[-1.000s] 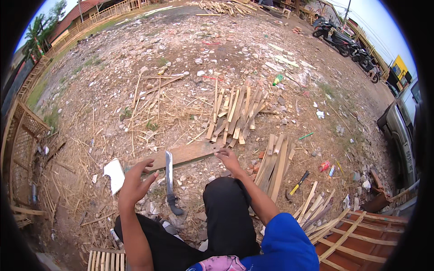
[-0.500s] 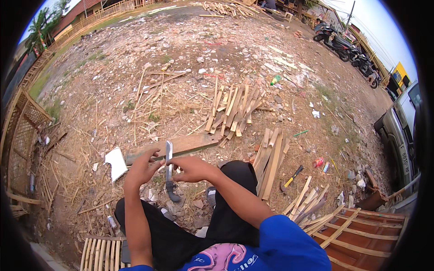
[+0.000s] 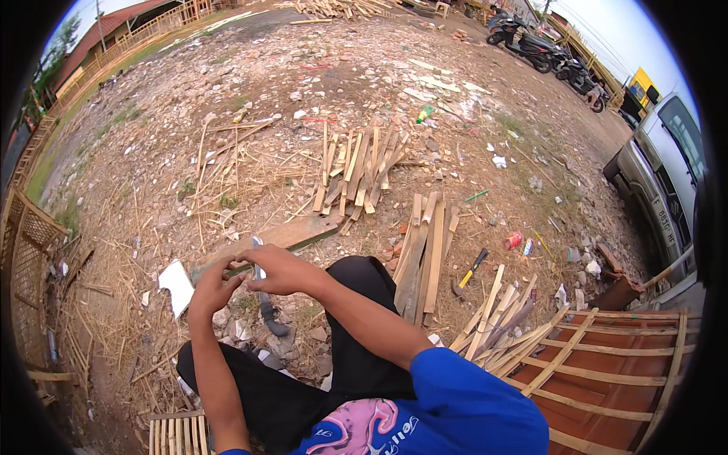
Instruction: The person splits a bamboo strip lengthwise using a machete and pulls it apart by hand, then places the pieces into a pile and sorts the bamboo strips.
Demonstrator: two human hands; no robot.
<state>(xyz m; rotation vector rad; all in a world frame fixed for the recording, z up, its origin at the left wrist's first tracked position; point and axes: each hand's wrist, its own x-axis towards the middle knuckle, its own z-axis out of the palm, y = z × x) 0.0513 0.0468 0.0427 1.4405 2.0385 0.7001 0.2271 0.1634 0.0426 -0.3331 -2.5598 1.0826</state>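
My left hand and my right hand meet in front of my knees, fingertips close together. Their fingers are bent but apart from the thumbs, and I see nothing held in either. Beneath them is a machete with a dark, curved handle. Its blade leans across a thick wooden plank on the ground, and my right hand hides the blade's middle. Whether the fingers touch the blade, I cannot tell.
Cut wood strips lie ahead, with longer slats right of my knee. A hammer rests farther right, near a slatted brown panel. A white board piece is at left. A parked vehicle stands at the right edge.
My hands have come together, right fingertips now beside the left ones and covering more of the blade. The whole view has shifted, so the scene sits farther left.
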